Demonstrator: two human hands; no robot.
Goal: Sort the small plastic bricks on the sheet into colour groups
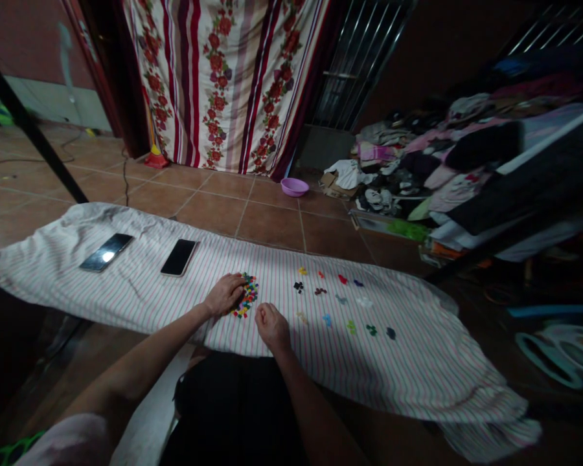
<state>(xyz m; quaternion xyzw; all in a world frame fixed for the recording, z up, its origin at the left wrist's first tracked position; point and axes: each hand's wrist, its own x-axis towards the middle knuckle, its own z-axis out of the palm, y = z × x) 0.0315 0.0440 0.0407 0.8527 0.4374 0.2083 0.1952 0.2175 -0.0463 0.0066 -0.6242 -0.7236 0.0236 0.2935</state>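
Left hand (225,294), fingers spread loosely, is touching the mixed pile of small multicoloured pieces (247,299) on the striped cloth (267,259); right hand (273,325) is curling beside it, contents hidden.

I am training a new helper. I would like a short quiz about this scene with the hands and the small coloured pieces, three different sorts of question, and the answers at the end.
1. True or false: the mixed pile lies between the phones and the small colour groups.
2. Which hand has its fingers over the mixed pile?
a) the left hand
b) the right hand
c) neither hand
3. Fill in the number: on the striped cloth lie ___ phones.

Key: 1. True. 2. a. 3. Two.
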